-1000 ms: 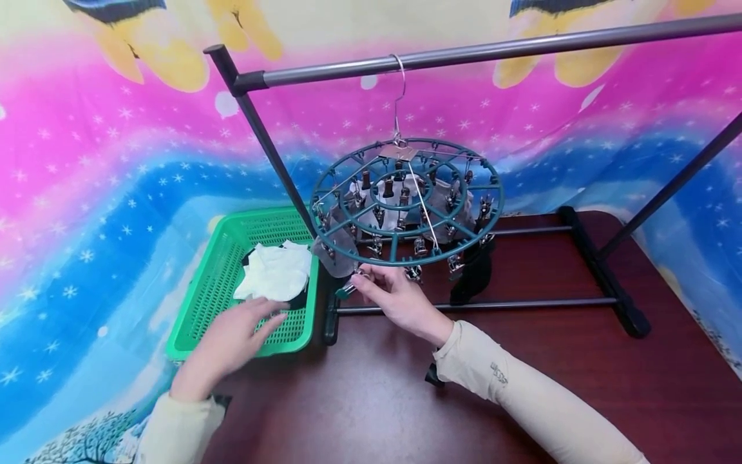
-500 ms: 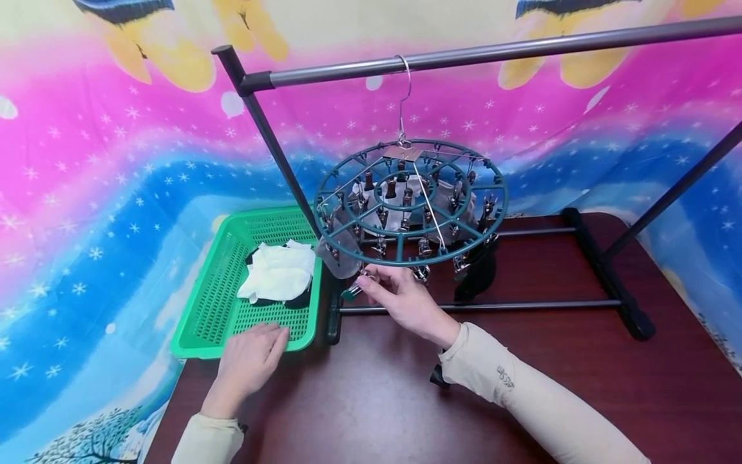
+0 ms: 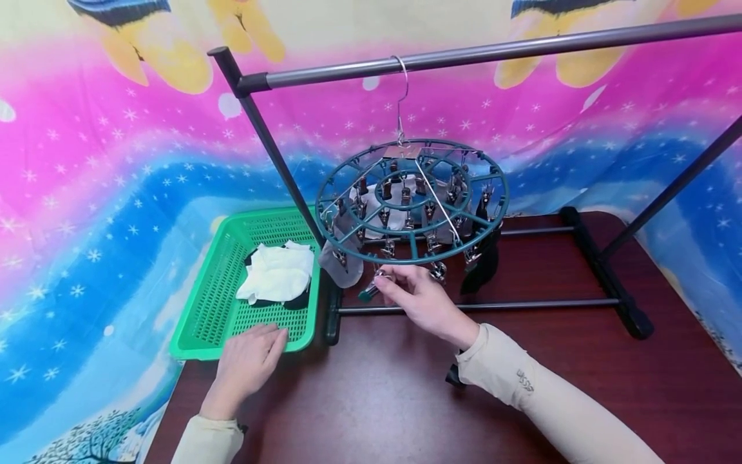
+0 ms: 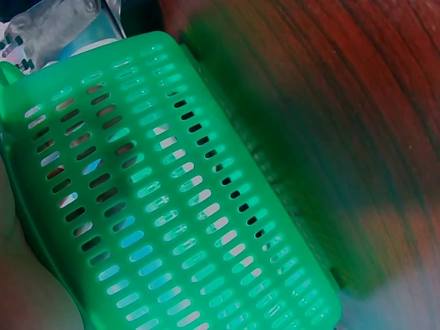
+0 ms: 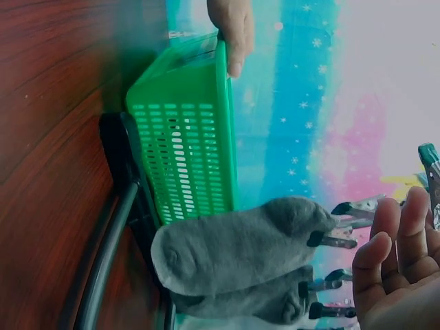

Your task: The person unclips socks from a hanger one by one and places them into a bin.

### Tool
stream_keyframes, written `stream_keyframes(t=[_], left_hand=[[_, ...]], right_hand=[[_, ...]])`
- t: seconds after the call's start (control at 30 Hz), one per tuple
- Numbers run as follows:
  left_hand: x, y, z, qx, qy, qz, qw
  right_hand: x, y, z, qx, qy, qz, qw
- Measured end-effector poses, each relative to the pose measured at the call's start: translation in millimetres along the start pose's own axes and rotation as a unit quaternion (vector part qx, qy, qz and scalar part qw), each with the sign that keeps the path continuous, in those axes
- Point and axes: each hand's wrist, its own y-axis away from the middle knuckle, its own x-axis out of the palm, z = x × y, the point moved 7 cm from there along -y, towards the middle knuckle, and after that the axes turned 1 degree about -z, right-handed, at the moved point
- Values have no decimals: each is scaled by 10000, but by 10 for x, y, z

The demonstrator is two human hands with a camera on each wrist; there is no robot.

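My right hand [image 3: 435, 303] pinches a metal clip with a green tip [image 3: 368, 294] below the front edge of a round green clip hanger [image 3: 414, 248]. In the right wrist view its fingers [image 5: 412, 220] are bent, and a green-tipped clip [image 5: 427, 155] shows at the right edge. A grey sock [image 5: 240, 244] hangs from clips beside that hand, with another behind it. My left hand [image 3: 249, 364] rests on the near rim of a green plastic basket [image 3: 199, 290]. White fabric [image 3: 275, 274] lies in the basket over something black.
The hanger hooks onto the top bar [image 3: 336, 72] of a dark metal rack. A black sock [image 3: 481, 267] hangs at the hanger's right side. The rack's lower bar [image 3: 522, 305] runs just above the brown table [image 3: 359, 399]. A printed cloth [image 3: 145, 225] stands behind.
My left hand has drawn back from over the basket's contents to its near rim. My right hand has shifted a little right with the clip, and the hanger has turned slightly.
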Motion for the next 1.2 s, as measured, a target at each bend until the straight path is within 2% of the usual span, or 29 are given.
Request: stream_keyframes(t=[0.33,0.77,0.97,1.2], left_hand=[[-20,-5,-9,25,7,-48,10000],[5,13,-3,-33,-11,61,10000],[27,25,-2,-53,-15,100,9999],[-14,7,-14,42,8,-106,9999]], right_hand=[[-236,106,12,-329,113,-231,9991],[-520,256,-58,-750,-174,-615,9951],[-633,311,-81,-772,-367,-722,9937],[-771,338,-50,-895,-615,-821,9907]])
